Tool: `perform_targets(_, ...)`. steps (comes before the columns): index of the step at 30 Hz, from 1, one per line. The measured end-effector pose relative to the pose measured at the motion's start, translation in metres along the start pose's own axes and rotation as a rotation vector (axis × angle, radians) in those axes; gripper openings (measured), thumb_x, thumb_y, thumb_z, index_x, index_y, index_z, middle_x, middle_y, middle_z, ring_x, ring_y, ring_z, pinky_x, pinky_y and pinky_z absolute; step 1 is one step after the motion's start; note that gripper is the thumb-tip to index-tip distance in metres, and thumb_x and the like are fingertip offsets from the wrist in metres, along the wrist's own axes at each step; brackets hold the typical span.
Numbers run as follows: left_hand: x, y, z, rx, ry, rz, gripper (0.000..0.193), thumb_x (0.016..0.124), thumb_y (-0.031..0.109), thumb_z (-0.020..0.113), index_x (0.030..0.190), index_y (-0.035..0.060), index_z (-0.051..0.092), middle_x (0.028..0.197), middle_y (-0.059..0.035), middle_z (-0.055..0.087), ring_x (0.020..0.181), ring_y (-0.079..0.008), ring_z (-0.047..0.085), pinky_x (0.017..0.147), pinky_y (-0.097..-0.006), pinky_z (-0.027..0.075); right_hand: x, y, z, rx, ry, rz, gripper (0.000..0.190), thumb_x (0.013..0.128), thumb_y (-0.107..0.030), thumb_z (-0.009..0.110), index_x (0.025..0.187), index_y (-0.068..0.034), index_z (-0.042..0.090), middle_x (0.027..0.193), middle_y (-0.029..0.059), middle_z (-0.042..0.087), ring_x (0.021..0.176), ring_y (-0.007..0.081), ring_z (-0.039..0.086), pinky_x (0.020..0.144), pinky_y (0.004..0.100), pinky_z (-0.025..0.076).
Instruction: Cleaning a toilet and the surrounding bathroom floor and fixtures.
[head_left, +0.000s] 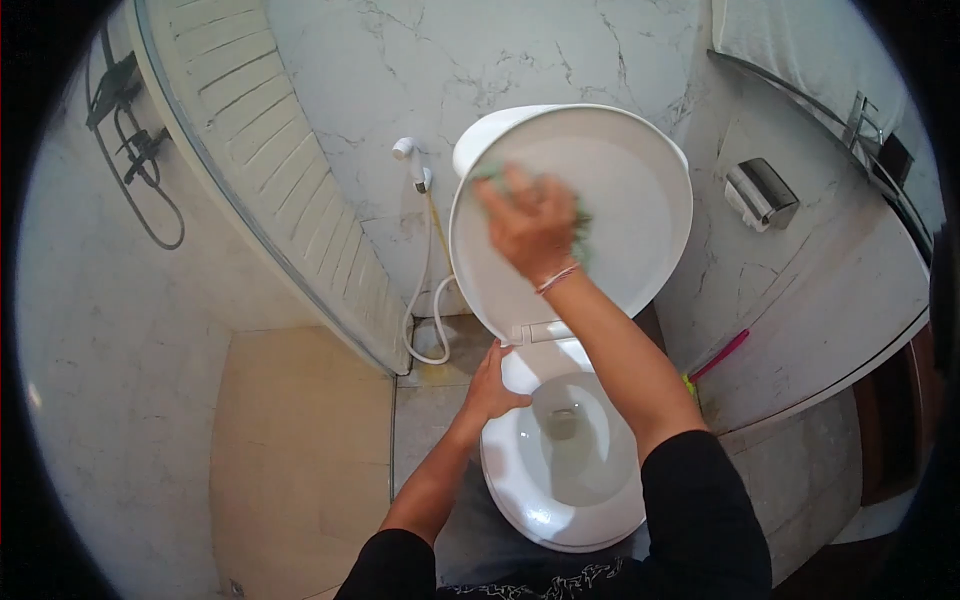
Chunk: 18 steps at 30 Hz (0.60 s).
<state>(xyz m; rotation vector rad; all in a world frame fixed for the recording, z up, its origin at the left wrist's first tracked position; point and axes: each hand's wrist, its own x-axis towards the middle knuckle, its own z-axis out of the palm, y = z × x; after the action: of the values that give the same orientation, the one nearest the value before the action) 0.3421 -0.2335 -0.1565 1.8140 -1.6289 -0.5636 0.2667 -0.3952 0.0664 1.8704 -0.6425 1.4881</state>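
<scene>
My right hand (529, 221) is blurred and presses a green cloth (582, 232) against the inner face of the raised white toilet lid (630, 202). Most of the cloth is hidden under the fingers. My left hand (491, 390) rests on the left rim of the toilet seat (517, 487), near the lid hinge (544, 331), with its thumb reaching toward the bowl opening. The seat lies down around the bowl (585, 465), where water shows at the bottom. Behind the lid, part of the white cistern (487, 135) is visible.
A white bidet sprayer (412, 161) with a looping hose (439, 322) hangs left of the toilet. Further left are a glass shower partition edge (277, 262) and a black shower fitting (139, 146). On the right are a metal paper holder (765, 191) and a pink-handled brush (718, 356).
</scene>
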Motion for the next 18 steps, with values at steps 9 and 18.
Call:
perform_targets(9, 0.004, 0.012, -0.008, -0.09, -0.027, -0.114, 0.109, 0.049, 0.028, 0.088, 0.136, -0.0021, 0.029, 0.142, -0.0243, 0.042, 0.13, -0.0392, 0.043, 0.108, -0.041, 0.038, -0.015, 0.098, -0.019, 0.015, -0.003, 0.156, 0.036, 0.069, -0.009, 0.069, 0.103, -0.02, 0.068, 0.108, 0.0059, 0.064, 0.081, 0.0286, 0.058, 0.068, 0.0399, 0.048)
perform_targets(18, -0.001, 0.005, -0.008, -0.057, -0.003, -0.126, 0.111, 0.049, 0.028, 0.087, 0.137, -0.0027, 0.026, 0.14, -0.0269, 0.043, 0.126, -0.0397, 0.047, 0.106, -0.0408, 0.04, -0.02, 0.015, 0.004, 0.13, 0.079, 0.08, 0.035, 0.069, -0.013, 0.067, 0.103, -0.02, 0.069, 0.109, 0.0064, 0.065, 0.081, 0.027, 0.06, 0.068, 0.0412, 0.048)
